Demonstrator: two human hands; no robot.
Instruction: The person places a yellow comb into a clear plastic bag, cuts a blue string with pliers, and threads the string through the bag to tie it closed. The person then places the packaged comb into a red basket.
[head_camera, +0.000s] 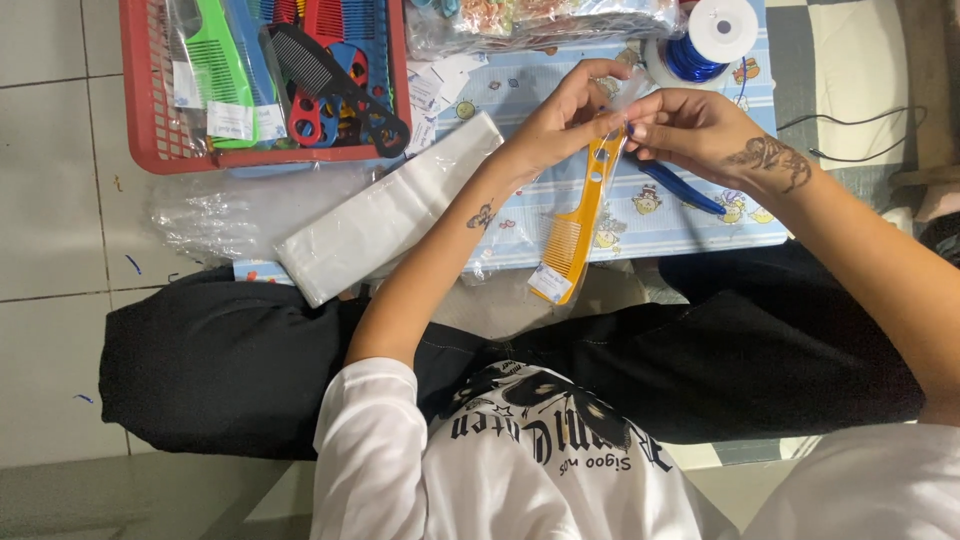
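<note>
Orange comb (582, 215) in clear sleeve being pinched at its top by left hand (560, 120) and right hand (690, 130), red basket (150, 110) holding assorted combs lying left of it, blue wire spool (705, 45) sitting just above.

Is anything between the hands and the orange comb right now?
Nothing solid. Both the left hand and the right hand grip the top end of the orange comb. Only a thin clear sleeve seems to wrap the comb; whether the fingers pinch the plastic or the handle itself is unclear.
</note>
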